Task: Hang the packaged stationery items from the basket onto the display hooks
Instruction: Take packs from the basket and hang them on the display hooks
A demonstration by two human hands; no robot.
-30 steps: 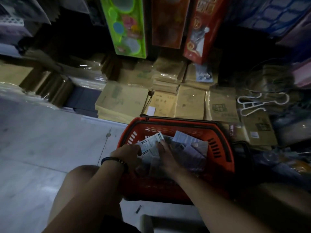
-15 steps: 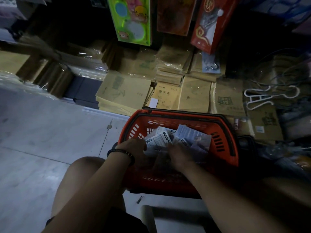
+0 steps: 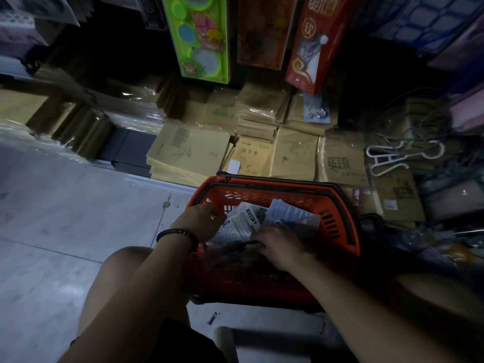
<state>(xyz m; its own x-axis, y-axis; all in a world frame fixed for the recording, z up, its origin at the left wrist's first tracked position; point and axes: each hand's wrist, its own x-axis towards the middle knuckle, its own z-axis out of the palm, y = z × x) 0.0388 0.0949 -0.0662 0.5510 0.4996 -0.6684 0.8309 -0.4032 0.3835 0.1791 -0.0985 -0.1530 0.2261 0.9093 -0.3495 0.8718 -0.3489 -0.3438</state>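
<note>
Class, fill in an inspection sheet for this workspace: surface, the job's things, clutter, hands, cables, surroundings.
Surface: grey tiled floor, dimly lit.
Job's things: red basket holding loose packaged items; none lifted out.
Clutter: white hangers lying on the stacks at right; small dark object on the floor.
Hands: left hand and right hand both down among the packets; grip unclear in the dim light.
Cables: dark wires tangled at far right.
Surroundings: wrapped notebook stacks behind the basket; green toy pack and red box above them.
</note>
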